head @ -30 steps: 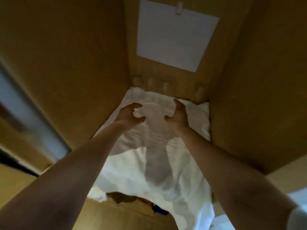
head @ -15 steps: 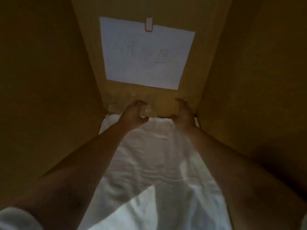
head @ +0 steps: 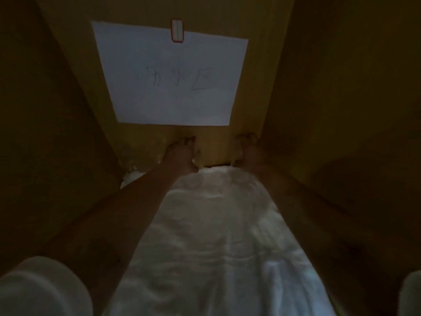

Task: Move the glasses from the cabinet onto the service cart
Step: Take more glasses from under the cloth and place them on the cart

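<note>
Step in hand: pickup inside the cabinet [head: 57, 110], first half of the move. Nothing is on the service cart yet as far as can be judged; the cart is out of view.

Both arms reach deep to the far end of the shelf. The left hand [head: 180, 153] sits at the far wall, fingers curled round a clear glass [head: 196, 158]. Only a glint of it shows at the thumb side, so I read this as a grip on the glass. The right hand [head: 248, 149] is at the far right corner with its fingers bent. There is a faint glassy shine just left of it, but it is too dark to tell whether it holds anything.

More glasses [head: 134, 156] stand in the far left corner, just left of the left wrist. They are faint and transparent, and I cannot count them.

The shelf is covered by a white cloth [head: 216, 224] running from near to far. A paper sheet [head: 170, 76] with handwriting hangs on the far wall under a clip [head: 177, 30]. A white sleeve [head: 41, 286] shows at the near left.

Next move, my judgement: secure the grip, lift slightly so the base clears the cloth, then draw straight back toward the near edge. Space is tight, so keep the elbows in and avoid knocking the corner glasses. The cloth is wrinkled and may drag or tip a glass if it is slid instead of lifted. Then turn to the cart and set it down upright.
</note>
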The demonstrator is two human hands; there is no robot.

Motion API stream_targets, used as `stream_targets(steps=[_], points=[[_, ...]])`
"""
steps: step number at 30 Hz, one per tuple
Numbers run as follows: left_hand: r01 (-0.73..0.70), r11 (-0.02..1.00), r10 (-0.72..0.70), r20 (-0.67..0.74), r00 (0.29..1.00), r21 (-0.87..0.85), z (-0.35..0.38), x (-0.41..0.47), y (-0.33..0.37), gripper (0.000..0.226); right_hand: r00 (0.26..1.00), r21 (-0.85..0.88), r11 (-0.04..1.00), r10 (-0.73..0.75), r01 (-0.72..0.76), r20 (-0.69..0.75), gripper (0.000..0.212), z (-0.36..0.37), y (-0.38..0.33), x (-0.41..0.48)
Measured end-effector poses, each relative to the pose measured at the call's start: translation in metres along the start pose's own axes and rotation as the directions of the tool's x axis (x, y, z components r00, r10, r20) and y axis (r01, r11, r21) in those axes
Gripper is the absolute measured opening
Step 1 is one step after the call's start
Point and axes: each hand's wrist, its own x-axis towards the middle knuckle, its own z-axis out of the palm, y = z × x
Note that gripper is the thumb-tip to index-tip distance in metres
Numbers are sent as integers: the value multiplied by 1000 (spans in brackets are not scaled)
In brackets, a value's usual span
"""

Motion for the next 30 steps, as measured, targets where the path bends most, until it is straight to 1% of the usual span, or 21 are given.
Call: stream_targets(steps=[1, 3, 4, 6, 8, 9, 11, 14, 15, 17, 19, 20, 22, 23, 24, 27, 28, 30], points=[[6, 1000, -6, 24, 1000, -2, 2, 4, -2, 92, 1000, -27, 999, 25, -25, 5, 85, -2, 1, 2], [-7, 1000, 8, 84, 996, -8, 5, 10, -3, 91, 994, -36, 998, 63, -60, 92, 86, -11, 2, 3], [-21, 999, 25, 90, 996, -45, 8, 12, -2, 89, 990, 20, 997, 74, -77, 117, 85, -15, 3, 3], [-15, 985, 31, 89, 996, -174, 8, 3, 8, 86, 988, 92, 991, 88, -100, 123, 86, -16, 3, 2], [-35, 965, 56, 75, 996, -258, 11, -5, 16, 86, 987, 91, 989, 101, -113, 128, 91, -13, -2, -8], [-66, 963, 86, 67, 994, -260, 12, -10, 19, 86, 988, 83, 990, 104, -114, 116, 90, -9, -3, -13], [-138, 963, 141, 0, 990, -230, 15, -25, 26, 86, 992, 135, 983, 117, -123, 56, 81, -5, -7, -30], [-222, 964, 198, -161, 967, -147, 35, -54, 34, 84, 985, 202, 970, 155, -137, -73, 71, 6, -10, -56], [-251, 963, 226, -218, 950, -96, 44, -64, 36, 83, 979, 204, 968, 172, -147, -110, 71, 11, -12, -65], [-300, 954, 289, -287, 913, 4, 64, -85, 36, 82, 969, 165, 974, 183, -156, -166, 72, 24, -18, -84], [-335, 940, 336, -317, 887, 60, 84, -107, 32, 78, 967, 112, 984, 161, -141, -196, 73, 41, -20, -106], [-359, 930, 366, -337, 868, 85, 93, -116, 31, 72, 965, 113, 984, 156, -134, -210, 73, 49, -19, -118], [-406, 912, 396, -409, 822, 67, 110, -133, 28, 51, 965, 156, 977, 172, -142, -199, 71, 66, -14, -141], [-410, 912, 377, -442, 814, 22, 114, -140, 30, 42, 965, 168, 972, 194, -165, -176, 70, 74, -12, -151], [-399, 916, 340, -455, 823, -35, 114, -144, 32, 40, 961, 174, 966, 221, -192, -164, 69, 79, -10, -161], [-299, 934, 185, -451, 873, -197, 104, -144, 37, 45, 937, 225, 956, 244, -189, -250, 63, 82, -12, -168], [-234, 933, 96, -440, 893, -271, 98, -141, 38, 49, 927, 271, 943, 268, -196, -262, 60, 76, -13, -163], [-49, 895, -133, -371, 919, -443, 82, -131, 41, 60, 918, 368, 898, 334, -241, -215, 53, 62, -16, -146]])
